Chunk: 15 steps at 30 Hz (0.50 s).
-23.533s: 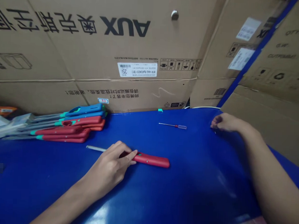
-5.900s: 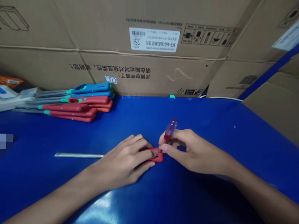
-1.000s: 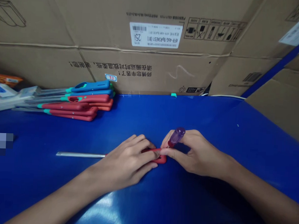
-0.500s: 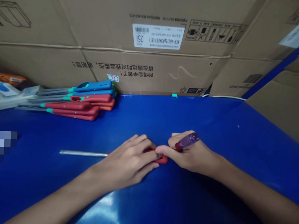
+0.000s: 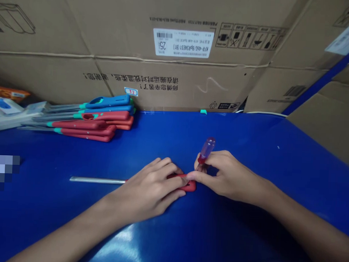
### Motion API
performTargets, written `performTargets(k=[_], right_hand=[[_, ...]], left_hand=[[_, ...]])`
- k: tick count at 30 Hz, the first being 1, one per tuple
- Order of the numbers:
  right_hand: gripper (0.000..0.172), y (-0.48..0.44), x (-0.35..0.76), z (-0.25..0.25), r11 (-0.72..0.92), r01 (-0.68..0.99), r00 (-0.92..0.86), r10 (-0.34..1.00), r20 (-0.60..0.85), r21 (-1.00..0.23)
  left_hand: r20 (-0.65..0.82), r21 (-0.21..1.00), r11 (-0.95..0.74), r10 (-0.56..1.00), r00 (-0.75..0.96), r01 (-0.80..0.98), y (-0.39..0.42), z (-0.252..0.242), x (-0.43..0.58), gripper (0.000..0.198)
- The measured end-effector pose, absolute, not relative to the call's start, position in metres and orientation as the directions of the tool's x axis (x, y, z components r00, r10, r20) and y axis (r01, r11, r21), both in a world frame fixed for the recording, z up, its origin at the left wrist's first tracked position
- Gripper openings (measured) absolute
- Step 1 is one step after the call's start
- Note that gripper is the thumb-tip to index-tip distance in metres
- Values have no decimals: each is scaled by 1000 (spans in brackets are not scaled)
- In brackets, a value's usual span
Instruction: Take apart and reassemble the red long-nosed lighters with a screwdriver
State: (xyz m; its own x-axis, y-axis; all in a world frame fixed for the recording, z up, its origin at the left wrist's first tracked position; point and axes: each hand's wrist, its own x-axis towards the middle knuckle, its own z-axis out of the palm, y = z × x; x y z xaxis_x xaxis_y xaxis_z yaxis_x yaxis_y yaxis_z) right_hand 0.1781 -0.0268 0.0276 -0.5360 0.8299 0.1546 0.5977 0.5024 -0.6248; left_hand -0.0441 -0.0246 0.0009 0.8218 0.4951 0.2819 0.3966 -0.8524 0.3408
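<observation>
A red long-neck lighter (image 5: 191,186) lies flat on the blue table, its silver tube (image 5: 98,180) pointing left. My left hand (image 5: 155,185) is closed over the red handle and covers most of it; only the handle's right end with a dark slot shows. At that end my right hand (image 5: 221,174) pinches a screwdriver (image 5: 207,148) with a clear purple handle and a red collar. The screwdriver stands tilted, handle up, its shaft between thumb and fingers. Its tip is hidden by the fingers.
A pile of red and blue long-neck lighters (image 5: 88,132) lies at the back left, beside clear plastic packaging (image 5: 17,116) and an orange packet (image 5: 12,93). A large cardboard box (image 5: 123,37) walls off the back. More cardboard (image 5: 329,109) stands at the right. The blue table (image 5: 239,232) reaches toward me.
The screwdriver has swung from leaning right to nearly upright, and my right fingers have shifted from around its handle to a pinch lower down. My left hand and the lighter have stayed put.
</observation>
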Motion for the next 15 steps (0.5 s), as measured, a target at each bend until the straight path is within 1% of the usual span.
performTargets(k=[3,5,8,11,15], right_hand=[[21,-27,179,25,550,567,-533,813,236,-613],[18,-26,180,25,558,562,-533,809,248,-610],[13,-27,181,28,533,552,-532,818,221,-642],[12,-28,183,31,489,535,-546,822,160,-689],[4,-29,185,35,420,508,-532,840,110,-752]], left_hand=[[291,345,-854,492,821,389,-24,1,-43,21],[297,348,-854,492,819,387,-24,1,-43,21],[300,351,-853,494,816,387,-23,1,-44,21],[294,349,-852,495,818,390,-23,0,-44,22],[302,345,-853,496,814,391,-24,-1,-44,22]])
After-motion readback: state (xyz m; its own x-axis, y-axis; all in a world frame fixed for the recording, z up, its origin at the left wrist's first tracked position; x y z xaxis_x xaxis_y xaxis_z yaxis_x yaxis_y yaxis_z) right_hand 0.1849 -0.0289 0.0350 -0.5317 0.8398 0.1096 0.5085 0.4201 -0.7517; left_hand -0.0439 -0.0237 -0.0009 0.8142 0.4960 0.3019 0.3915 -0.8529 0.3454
